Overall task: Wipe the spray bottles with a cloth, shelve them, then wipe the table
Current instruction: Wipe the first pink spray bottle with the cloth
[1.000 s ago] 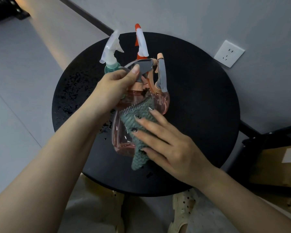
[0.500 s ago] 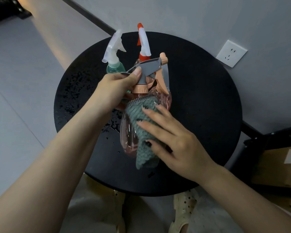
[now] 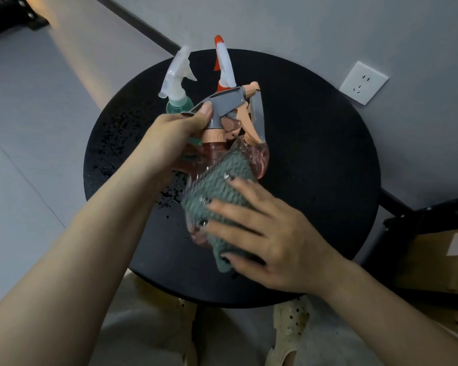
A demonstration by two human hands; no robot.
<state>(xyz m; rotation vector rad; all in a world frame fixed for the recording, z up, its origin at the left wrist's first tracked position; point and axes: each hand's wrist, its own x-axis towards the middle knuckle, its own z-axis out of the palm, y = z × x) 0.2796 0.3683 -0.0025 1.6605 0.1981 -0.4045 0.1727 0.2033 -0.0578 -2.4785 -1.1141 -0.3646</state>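
My left hand grips the neck and grey trigger head of a pink spray bottle, held tilted above the round black table. My right hand presses a grey-green knitted cloth against the bottle's body, fingers spread over it. Behind it stand a second pink bottle with a grey trigger, a green bottle with a clear head, and a bottle with a white and orange head.
Water droplets speckle the table's left side. A white wall socket is on the wall at the right. A cardboard box sits on a dark frame at the lower right. My sandalled feet show below the table.
The cloth under my right hand has slid up and across the pink bottle's body. My left hand has tilted the bottle's head a little further right.
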